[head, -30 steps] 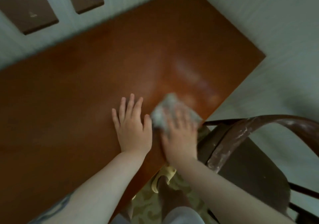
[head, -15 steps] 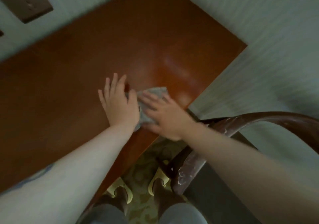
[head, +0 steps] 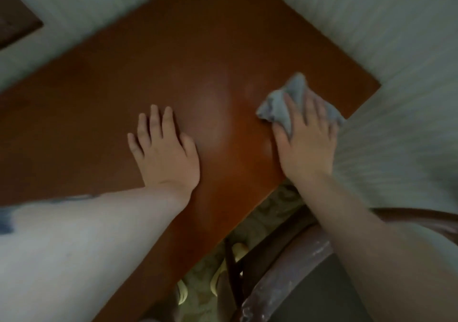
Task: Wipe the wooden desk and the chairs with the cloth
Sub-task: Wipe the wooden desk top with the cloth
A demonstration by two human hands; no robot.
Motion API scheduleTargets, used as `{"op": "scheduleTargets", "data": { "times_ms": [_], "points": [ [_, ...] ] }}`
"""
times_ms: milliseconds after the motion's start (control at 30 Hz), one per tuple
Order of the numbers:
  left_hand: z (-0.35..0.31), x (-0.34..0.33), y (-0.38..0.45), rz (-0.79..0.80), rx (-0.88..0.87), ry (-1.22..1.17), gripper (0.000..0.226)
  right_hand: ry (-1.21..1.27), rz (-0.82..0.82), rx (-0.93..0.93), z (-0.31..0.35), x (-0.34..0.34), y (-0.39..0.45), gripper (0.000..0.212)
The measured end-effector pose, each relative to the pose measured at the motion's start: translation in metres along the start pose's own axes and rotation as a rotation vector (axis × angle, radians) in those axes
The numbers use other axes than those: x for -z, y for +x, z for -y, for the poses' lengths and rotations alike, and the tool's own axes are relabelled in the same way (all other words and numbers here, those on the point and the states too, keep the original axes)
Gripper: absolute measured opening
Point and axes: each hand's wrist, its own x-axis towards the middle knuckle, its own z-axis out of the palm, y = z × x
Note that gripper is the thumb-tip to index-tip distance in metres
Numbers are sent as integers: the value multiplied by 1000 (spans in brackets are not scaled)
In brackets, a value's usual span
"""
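Chair [head: 292,279] crowds desk [head: 198,56] edge — hands flat: R [head: 306,138] pressing cloth [head: 285,103], L [head: 164,150] on wood.

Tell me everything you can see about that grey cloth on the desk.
The cloth is a small grey-blue rag, soft and crumpled into loose folds, with a peak sticking up at its far end. It lies on the reddish-brown wooden desk, near the desk's right corner. The right hand lies over it with fingers spread and fairly straight, covering much of it, so its full shape is hidden. The left hand rests flat on the desk, apart from the cloth.
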Motion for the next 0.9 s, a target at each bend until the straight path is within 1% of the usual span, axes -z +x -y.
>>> {"op": "scheduleTargets", "data": {
  "times_ms": [33, 67, 100, 167, 200, 233, 267, 300, 367, 400, 433, 467, 533, 567, 600, 633, 667, 733, 767, 800, 833, 867, 900],
  "points": [
    [-1, 0, 1, 4, 3, 5, 56, -6, -56, -83, 6, -1, -9, 58],
    [-1, -1, 0, 6, 6, 7, 56, -41, -72, -27, 17, -4, -23, 59],
    [0, -1, 1, 3, 6, 6, 56, -49, -37, 136, 32, -5, -37, 61],
    [1, -1, 1, -8, -7, -6, 57, 0, 107, 546, 50, -9, -45, 62],
    [1, 0, 1, -7, -13, -12, 57, 3, 153, 694, 48, -7, -32, 61],
    [1, 0, 1, -1, -11, -14, 56, -15, 161, 737, 40, -5, -12, 60],
    [1, 0, 1, 6, -2, -14, 55, -42, 138, 661, 28, -4, 7, 60],
    [0, 1, 1, 11, 7, -16, 54, -54, 92, 480, 11, -2, 26, 60],
    [-1, 3, 0, 16, 12, -18, 54, -35, -10, -8, -18, 4, 41, 61],
    [-1, 3, 0, 20, 12, -15, 55, -24, -46, -153, -19, 5, 34, 63],
    [-2, 3, 0, 24, 12, -13, 55, -39, -74, -152, -12, 3, 23, 64],
    [-2, 2, 1, 26, 11, -13, 54, -65, -51, -8, 3, 1, 9, 64],
    [-1, 3, 1, 19, 9, -15, 55, -50, 103, 465, 25, 0, 2, 60],
    [-2, 3, 1, 15, 9, -19, 55, -45, 156, 647, 24, 2, 17, 60],
    [-2, 3, 1, 20, 11, -20, 55, -50, 186, 705, 16, 6, 40, 61],
    [-2, 3, 1, 29, 13, -20, 54, -50, 172, 623, 1, 8, 60, 64],
    [-2, 4, 0, 33, 14, -23, 54, -47, 105, 419, -19, 11, 78, 66],
    [-2, 5, 0, 26, 14, -35, 53, -3, -34, -117, -54, 16, 84, 64],
    [-2, 5, -1, 24, 13, -37, 53, 23, -65, -321, -57, 15, 73, 62],
    [-1, 4, -1, 22, 12, -37, 53, 29, -88, -405, -50, 12, 61, 62],
    [-1, 5, -1, 22, 12, -37, 53, 11, -95, -349, -39, 8, 49, 61],
    [-1, 5, -1, 23, 13, -36, 53, -13, -77, -177, -29, 8, 45, 60],
    [-1, 4, 0, 24, 15, -34, 53, -28, -18, 28, -27, 7, 50, 59]
  ]
}}
